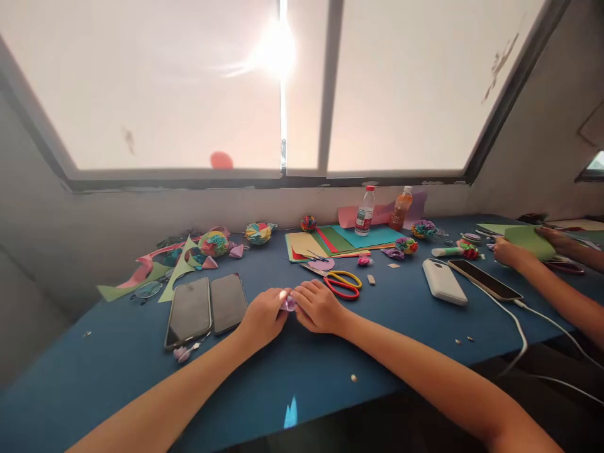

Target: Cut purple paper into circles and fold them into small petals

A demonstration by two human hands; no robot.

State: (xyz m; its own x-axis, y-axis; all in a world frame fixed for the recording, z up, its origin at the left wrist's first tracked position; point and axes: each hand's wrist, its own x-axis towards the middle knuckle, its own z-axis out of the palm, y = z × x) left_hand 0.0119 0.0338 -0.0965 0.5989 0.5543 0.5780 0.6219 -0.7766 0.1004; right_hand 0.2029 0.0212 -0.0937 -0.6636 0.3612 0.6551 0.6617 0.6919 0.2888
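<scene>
Between my two hands is a small piece of purple paper (288,304), mostly covered by the fingers. My left hand (265,314) pinches it from the left, with the thumb on top. From the right, my right hand (321,307) has its fingers closed on the same piece. Just beyond my right hand lie scissors (340,283) with red and yellow handles, their blades near a purple paper disc (321,264). Two dark phones (189,308) lie side by side left of my left hand.
Coloured paper sheets (302,242) are stacked near the wall, with a water bottle (365,212) and an orange drink bottle (401,209) behind. Paper scraps (179,267) and glasses (148,290) lie left. A white power bank (443,282) with cables is right, near another person's hands (512,253) holding green paper.
</scene>
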